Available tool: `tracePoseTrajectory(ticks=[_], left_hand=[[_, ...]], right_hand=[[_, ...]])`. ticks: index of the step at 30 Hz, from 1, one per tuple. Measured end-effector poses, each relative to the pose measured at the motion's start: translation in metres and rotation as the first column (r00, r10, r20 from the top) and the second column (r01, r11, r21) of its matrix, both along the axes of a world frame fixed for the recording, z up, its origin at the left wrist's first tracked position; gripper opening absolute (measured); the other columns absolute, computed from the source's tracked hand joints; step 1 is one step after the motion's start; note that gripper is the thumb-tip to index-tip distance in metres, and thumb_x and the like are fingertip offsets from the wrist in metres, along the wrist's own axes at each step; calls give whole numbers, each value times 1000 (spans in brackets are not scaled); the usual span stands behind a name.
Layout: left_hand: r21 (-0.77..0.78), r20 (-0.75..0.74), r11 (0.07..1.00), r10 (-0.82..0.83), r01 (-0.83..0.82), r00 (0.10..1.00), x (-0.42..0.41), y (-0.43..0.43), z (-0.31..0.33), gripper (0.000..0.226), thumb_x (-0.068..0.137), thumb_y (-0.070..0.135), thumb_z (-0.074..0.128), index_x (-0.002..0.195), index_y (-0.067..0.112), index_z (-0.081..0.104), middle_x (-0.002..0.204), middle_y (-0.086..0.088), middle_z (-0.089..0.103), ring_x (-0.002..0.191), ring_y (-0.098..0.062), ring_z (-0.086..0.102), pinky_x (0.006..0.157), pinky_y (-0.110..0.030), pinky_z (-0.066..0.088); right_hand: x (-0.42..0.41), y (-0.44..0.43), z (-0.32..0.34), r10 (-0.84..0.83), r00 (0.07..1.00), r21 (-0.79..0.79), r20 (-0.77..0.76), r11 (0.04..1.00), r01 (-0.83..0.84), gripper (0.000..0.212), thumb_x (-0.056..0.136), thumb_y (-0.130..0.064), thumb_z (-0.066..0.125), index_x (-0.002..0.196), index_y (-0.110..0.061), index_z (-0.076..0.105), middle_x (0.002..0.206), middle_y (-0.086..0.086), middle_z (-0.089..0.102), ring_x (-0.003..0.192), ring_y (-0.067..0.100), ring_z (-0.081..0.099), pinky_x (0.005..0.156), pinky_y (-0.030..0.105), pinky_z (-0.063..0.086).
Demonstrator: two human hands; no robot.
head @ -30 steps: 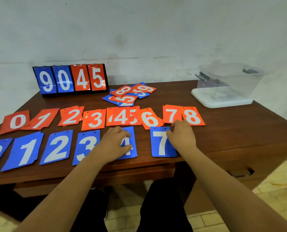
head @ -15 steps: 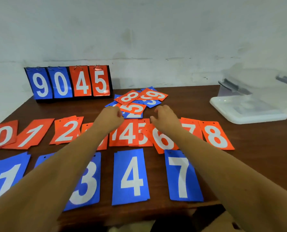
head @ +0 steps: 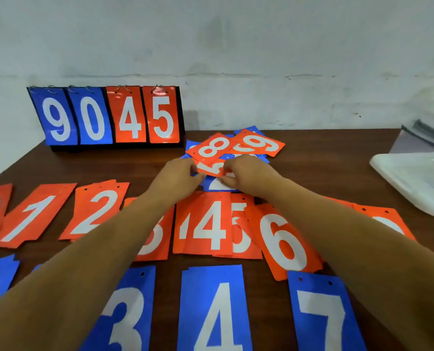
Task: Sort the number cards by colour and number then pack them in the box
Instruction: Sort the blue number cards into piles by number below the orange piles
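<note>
I see flat, shiny cards, long rectangles with white numbers and small punched holes. The orange row (head: pixel 208 224) and blue row (head: pixel 215 312) lie on the brown wooden table (head: pixel 324 173). Both arms stretch forward to the loose pile (head: pixel 256 145). The left hand (head: pixel 178 176) and right hand (head: pixel 248 173) each pinch the orange 5 card (head: pixel 210 168) there. The clear plastic box (head: pixel 418 145) sits far right.
</note>
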State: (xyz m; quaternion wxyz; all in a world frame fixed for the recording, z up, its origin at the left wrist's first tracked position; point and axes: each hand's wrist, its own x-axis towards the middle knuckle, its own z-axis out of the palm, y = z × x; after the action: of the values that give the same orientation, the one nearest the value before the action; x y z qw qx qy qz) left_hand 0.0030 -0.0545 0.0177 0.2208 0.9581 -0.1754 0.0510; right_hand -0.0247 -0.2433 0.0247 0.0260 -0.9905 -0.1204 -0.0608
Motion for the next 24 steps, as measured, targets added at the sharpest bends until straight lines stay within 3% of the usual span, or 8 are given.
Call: tracePoseTrajectory(ticks=[3, 5, 7, 9, 13, 16, 19, 24], left_hand=[[-114, 9, 989, 92, -91, 996, -10, -1, 12, 32, 95, 45, 53, 96, 15, 64, 93, 0, 60, 85, -10, 54, 63, -23, 39], [-321, -127, 936, 111, -147, 986, -14, -3, 20, 35, 95, 48, 52, 94, 15, 64, 84, 3, 64, 81, -10, 61, 59, -22, 46], [-591, -327, 772, 36, -234, 944, -16, -2, 28, 31, 94, 40, 58, 98, 11, 69, 89, -1, 73, 79, -13, 71, 66, -27, 57], [-696, -397, 656, -12, -292, 918, -19, 3, 32, 18, 93, 24, 63, 97, 8, 71, 92, -6, 75, 80, -15, 74, 66, -27, 60], [-739, -402, 552, 98, -386, 910, -17, 27, 31, 14, 92, 13, 59, 84, 9, 69, 87, -8, 74, 79, -20, 73, 70, -32, 60], [-677, -415, 552, 258, -486, 872, -10, 47, 28, 16, 94, 23, 55, 85, 14, 64, 93, -9, 70, 91, -26, 68, 86, -42, 56], [-614, -412, 579, 346, -537, 843, -8, 58, 28, 13, 97, 30, 52, 96, 18, 58, 98, -5, 62, 93, -24, 60, 84, -40, 52], [-630, -424, 581, 299, -516, 855, -9, 71, 22, 19, 97, 32, 53, 105, 18, 62, 100, -2, 66, 88, -18, 64, 75, -34, 52]], right_hand=[[-10, 3, 6, 18, 986, -82, 167, 997, -4, 30, 101, -33, 44, 112, -12, 62, 103, 9, 68, 93, 24, 62, 79, 33, 47], [-17, 5, 10, 12, 956, 7, 293, 1000, -15, 29, 101, -30, 43, 112, -13, 63, 103, 8, 69, 91, 23, 62, 79, 33, 49], [-25, 11, 12, 68, 944, 106, 323, 989, -107, 30, 101, -29, 44, 112, -12, 66, 102, 8, 71, 91, 23, 63, 81, 36, 50], [-31, 20, 12, 129, 955, 264, 268, 943, -202, 31, 100, -30, 47, 113, -12, 69, 105, 7, 72, 95, 20, 63, 84, 32, 49], [-24, 22, 16, -29, 969, 552, 244, 826, -114, 30, 100, -31, 50, 110, -10, 68, 106, 5, 71, 96, 17, 63, 85, 33, 50], [4, 14, 9, -146, 978, 378, 149, 922, 80, 38, 96, -29, 55, 128, -8, 58, 126, 10, 63, 114, 23, 57, 95, 32, 45], [30, 14, 4, -153, 988, 225, 29, 964, 143, 62, 90, -44, 62, 140, -10, 46, 142, 8, 51, 128, 25, 48, 102, 34, 41], [56, 23, -9, -138, 987, 248, -76, 957, 153, 68, 81, -58, 66, 130, -12, 53, 129, 9, 59, 114, 26, 56, 91, 36, 46]])
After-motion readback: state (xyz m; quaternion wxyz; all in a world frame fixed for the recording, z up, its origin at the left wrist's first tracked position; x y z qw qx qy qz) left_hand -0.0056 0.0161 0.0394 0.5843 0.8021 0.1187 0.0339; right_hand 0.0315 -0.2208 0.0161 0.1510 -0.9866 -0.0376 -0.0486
